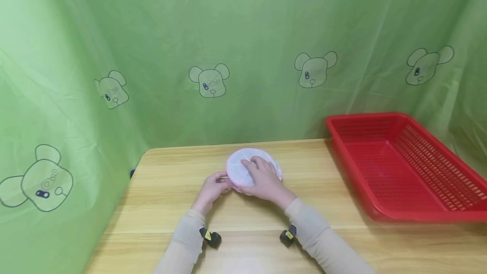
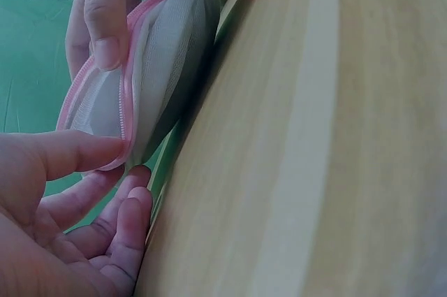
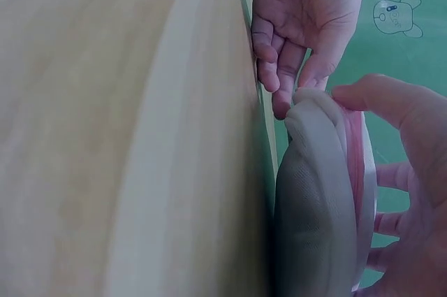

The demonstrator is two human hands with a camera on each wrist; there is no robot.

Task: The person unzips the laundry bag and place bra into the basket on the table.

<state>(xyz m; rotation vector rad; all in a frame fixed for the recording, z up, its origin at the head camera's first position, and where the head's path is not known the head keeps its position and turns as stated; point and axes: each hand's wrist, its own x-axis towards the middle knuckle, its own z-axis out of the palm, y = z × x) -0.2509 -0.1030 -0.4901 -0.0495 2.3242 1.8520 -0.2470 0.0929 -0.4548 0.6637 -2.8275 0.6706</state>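
Note:
On the wooden table lies a round white mesh laundry bag (image 1: 236,168) with a pink zipper (image 2: 124,105) round its rim. My left hand (image 1: 214,188) is at the bag's left near edge; its thumb and a finger pinch the zipper edge. Whether a zipper pull is between them is hidden. Over the bag's flat top my right hand (image 1: 266,181) rests with fingers spread. Its thumb (image 3: 370,94) presses close to the zipper, while the other fingertips touch the top face. Grey-white mesh sides (image 3: 307,192) bulge below the zipper in the right wrist view.
A large red plastic basket (image 1: 403,216) with slotted walls stands on the right of the table (image 1: 167,206). Green curtain (image 1: 262,109) with printed bear heads hangs behind and along both sides.

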